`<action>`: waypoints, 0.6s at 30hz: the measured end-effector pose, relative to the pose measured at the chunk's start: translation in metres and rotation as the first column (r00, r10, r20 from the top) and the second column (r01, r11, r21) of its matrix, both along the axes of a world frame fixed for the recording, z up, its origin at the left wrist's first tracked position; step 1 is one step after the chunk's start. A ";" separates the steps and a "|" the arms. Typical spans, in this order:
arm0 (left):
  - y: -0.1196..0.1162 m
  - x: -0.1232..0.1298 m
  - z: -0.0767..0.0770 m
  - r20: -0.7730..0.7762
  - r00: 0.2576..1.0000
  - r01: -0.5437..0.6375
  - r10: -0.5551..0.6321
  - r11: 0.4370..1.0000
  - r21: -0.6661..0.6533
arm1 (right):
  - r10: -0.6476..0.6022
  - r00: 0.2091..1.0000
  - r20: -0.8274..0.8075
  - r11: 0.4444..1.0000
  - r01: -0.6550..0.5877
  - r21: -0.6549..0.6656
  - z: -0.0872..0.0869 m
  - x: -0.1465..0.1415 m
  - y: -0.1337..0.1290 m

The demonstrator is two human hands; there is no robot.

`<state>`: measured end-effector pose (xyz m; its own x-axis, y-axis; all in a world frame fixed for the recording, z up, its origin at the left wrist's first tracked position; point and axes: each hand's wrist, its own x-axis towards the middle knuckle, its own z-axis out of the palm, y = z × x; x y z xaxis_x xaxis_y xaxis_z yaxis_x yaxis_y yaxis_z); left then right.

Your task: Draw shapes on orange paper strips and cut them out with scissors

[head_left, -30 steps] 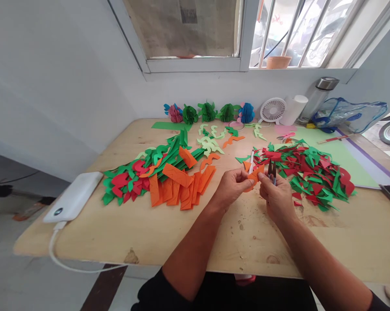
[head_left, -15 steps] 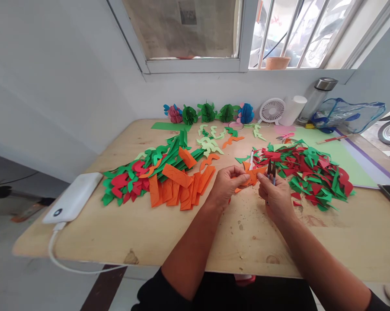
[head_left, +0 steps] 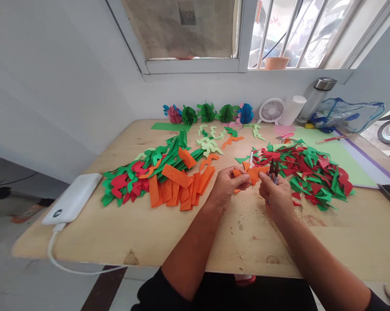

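My left hand (head_left: 230,185) pinches a small orange paper piece (head_left: 237,173) over the table's middle. Just right of it, my right hand (head_left: 276,192) is closed around small dark-bladed scissors (head_left: 273,167), whose blades point up and away. Its thumb and finger also touch orange paper (head_left: 255,173) between the hands; whether that is one piece or several is hard to tell. Folded orange papers with drawn lines (head_left: 172,190) lie left of my left hand, beside green strips (head_left: 178,157). Red and green scraps (head_left: 314,172) are heaped right of my right hand.
A white power bank (head_left: 72,198) with a cable lies at the wooden table's (head_left: 149,242) left edge. Along the back stand paper honeycomb figures (head_left: 207,113), a small fan (head_left: 272,111), a bottle (head_left: 316,101) and a clear blue-edged bag (head_left: 347,114). A white pen (head_left: 251,159) lies beyond my hands.
The fingertips of my two hands have moved slightly apart, and the orange paper between them has shifted. The scissors remain in my right hand, turned slightly.
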<state>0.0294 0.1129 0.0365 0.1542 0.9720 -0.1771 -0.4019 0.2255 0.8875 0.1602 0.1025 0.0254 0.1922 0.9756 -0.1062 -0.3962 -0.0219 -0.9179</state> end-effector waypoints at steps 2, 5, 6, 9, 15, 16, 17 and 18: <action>0.001 0.000 0.000 0.011 0.999 -0.046 0.046 0.999 -0.001 | 0.012 1.000 0.011 1.000 -0.012 -0.003 0.001 -0.001 -0.001; 0.003 -0.002 0.001 0.026 0.994 -0.108 0.108 0.994 -0.005 | 0.056 0.998 0.009 0.998 -0.056 -0.012 0.001 -0.002 -0.002; 0.003 -0.002 0.001 0.033 0.992 -0.122 0.122 0.993 -0.003 | 0.072 0.997 0.005 0.997 -0.071 -0.013 0.001 -0.002 -0.002; 0.003 -0.003 0.002 0.040 0.990 -0.135 0.134 0.991 0.004 | 0.073 0.997 -0.013 0.997 -0.073 -0.006 0.000 -0.001 -0.001; 0.002 -0.003 0.003 -0.014 0.996 -0.086 0.086 0.996 0.025 | 0.039 0.999 -0.015 0.999 -0.039 -0.013 0.001 0.003 0.001; 0.002 -0.003 0.003 -0.020 0.996 -0.089 0.090 0.996 0.028 | 0.050 0.999 -0.010 0.998 -0.050 -0.022 0.001 0.003 0.001; 0.002 -0.003 0.003 -0.021 0.995 -0.097 0.097 0.995 0.029 | 0.064 0.998 -0.001 0.997 -0.064 -0.035 0.002 0.003 0.001; 0.002 -0.003 0.003 -0.020 0.994 -0.107 0.108 0.994 0.029 | 0.080 0.997 0.008 0.996 -0.080 -0.050 0.002 0.002 0.000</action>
